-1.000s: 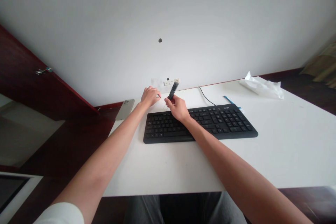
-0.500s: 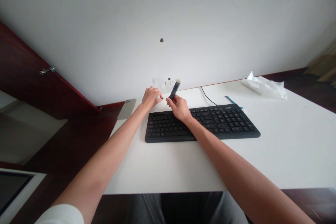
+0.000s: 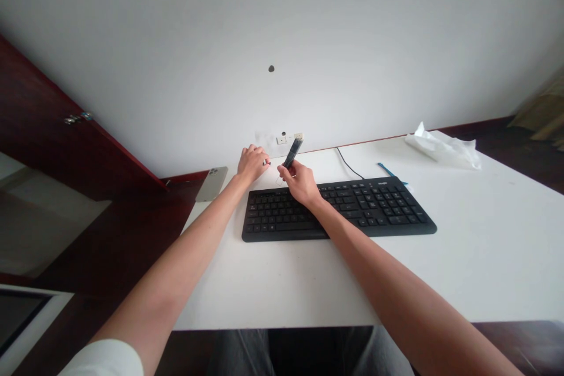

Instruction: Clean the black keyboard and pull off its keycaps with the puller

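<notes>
My right hand [image 3: 300, 181] is closed round a slim dark tool [image 3: 292, 152] that points up and away, just behind the top edge of the black keyboard [image 3: 374, 202]. My left hand [image 3: 251, 163] rests on the white table [image 3: 462, 258] beyond the keyboard's left end, fingers curled in a pinch on something small and dark that I cannot make out. The two hands are a few centimetres apart.
A phone [image 3: 211, 183] lies face down at the table's far left corner. The keyboard's cable [image 3: 348, 165] runs back to the wall. A blue strip [image 3: 388, 170] and crumpled white plastic [image 3: 445, 147] lie at the far right. A dark red door [image 3: 66, 129] stands on the left.
Both hands stay behind the keyboard with only slight shifts. The left hand's fingers reached a little toward the tool half a second ago and have drawn back.
</notes>
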A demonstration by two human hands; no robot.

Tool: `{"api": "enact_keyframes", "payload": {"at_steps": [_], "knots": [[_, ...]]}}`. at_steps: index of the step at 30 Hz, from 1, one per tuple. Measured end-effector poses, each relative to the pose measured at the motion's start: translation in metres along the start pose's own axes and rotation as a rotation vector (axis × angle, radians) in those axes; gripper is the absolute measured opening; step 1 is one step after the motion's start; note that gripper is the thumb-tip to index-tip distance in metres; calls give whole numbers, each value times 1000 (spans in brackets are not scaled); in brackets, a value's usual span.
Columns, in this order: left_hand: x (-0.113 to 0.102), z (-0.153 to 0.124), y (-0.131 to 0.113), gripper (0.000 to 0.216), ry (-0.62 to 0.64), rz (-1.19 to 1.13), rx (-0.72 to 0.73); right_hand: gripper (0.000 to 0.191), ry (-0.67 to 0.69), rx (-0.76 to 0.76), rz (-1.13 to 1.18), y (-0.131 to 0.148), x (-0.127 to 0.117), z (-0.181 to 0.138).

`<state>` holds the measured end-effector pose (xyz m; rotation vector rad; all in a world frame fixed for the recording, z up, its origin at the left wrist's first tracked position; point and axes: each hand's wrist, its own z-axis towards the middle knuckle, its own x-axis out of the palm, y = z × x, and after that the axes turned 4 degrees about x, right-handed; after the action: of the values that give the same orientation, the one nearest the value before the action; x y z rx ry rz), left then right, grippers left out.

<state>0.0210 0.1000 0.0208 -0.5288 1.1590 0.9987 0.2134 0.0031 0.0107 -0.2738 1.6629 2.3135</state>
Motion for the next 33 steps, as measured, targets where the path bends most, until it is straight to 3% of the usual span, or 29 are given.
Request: {"api": "enact_keyframes", "payload": {"at_steps": [14, 20, 24, 29, 33], "knots": [[-1, 0, 2, 20, 11, 40, -21, 31, 6, -10, -1, -2, 1, 1], [-7, -6, 0, 12, 7, -12, -53, 31, 5, -10, -5, -2, 0, 0], [-19, -28, -9, 11, -62, -144, -122, 31, 0, -21, -18, -2, 0, 0], [-40, -71, -36, 15, -105, -477, -294, 30, -2, -20, -5, -1, 0, -1], [-47, -98, -60, 14, -145, -564, -254, 30, 5, -16, 12, -1, 0, 0]]}}
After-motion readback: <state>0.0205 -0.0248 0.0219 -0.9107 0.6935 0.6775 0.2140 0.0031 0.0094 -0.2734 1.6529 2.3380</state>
